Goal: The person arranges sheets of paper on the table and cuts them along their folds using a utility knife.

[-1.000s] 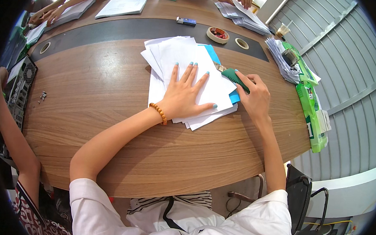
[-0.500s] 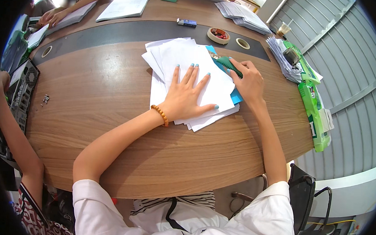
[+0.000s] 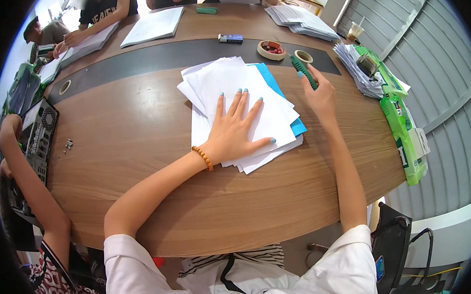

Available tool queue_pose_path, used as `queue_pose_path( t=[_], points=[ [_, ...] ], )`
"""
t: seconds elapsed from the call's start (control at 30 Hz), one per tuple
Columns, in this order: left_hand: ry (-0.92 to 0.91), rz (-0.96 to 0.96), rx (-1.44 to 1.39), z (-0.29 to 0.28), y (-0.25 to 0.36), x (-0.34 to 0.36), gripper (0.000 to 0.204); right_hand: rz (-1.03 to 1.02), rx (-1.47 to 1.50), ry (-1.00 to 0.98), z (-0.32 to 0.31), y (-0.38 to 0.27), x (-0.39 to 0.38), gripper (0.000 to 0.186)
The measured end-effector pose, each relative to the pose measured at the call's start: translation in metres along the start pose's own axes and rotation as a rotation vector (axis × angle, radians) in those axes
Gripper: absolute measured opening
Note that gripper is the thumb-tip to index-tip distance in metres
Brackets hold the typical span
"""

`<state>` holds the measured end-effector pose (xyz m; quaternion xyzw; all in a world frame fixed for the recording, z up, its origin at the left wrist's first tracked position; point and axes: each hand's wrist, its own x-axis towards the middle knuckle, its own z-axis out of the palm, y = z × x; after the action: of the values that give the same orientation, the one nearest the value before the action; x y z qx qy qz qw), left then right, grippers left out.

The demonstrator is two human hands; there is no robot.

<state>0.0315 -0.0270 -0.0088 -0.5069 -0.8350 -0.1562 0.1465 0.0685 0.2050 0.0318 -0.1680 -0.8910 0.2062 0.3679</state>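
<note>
My left hand lies flat with fingers spread on a loose stack of white paper sheets, pressing the top ones. A blue sheet sticks out from the stack's right side. My right hand is closed around a green ribbed-handled tool, held just right of the stack and apart from it. The tool's far tip is blurred, so its exact kind is unclear.
Beyond the stack lie a tape roll with red bits inside, another tape roll and a small blue-white box. Green packages line the right edge. An opened computer case stands left, beside another person's arm.
My right hand has lifted the green tool off the stack's right edge and away to the upper right, uncovering more of the blue sheet. My left hand stays on the paper.
</note>
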Motion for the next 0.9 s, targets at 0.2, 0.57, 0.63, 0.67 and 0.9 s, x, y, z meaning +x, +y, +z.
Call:
queue_pose_path(
  t=[0.2,0.57,0.63,0.67,0.9],
  points=[
    [0.052,-0.029,-0.044,-0.002,-0.001,-0.001,0.078,0.538,0.771,-0.578,-0.028,-0.033,-0.005,0.032],
    [0.054,-0.028,-0.065,-0.004,0.000,0.000,0.076,0.323,0.352,-0.653,-0.015,-0.023,-0.015,0.034],
    [0.051,-0.026,-0.061,-0.004,-0.001,0.000,0.076,0.314,0.349,-0.668,-0.015,-0.025,-0.017,0.035],
    [0.048,-0.026,-0.059,-0.004,-0.001,0.000,0.076,0.280,0.341,-0.632,-0.014,-0.024,-0.018,0.035],
    [0.072,-0.025,-0.061,-0.004,-0.001,0.000,0.076,0.194,0.320,-0.544,-0.022,-0.036,-0.021,0.036]
  ],
)
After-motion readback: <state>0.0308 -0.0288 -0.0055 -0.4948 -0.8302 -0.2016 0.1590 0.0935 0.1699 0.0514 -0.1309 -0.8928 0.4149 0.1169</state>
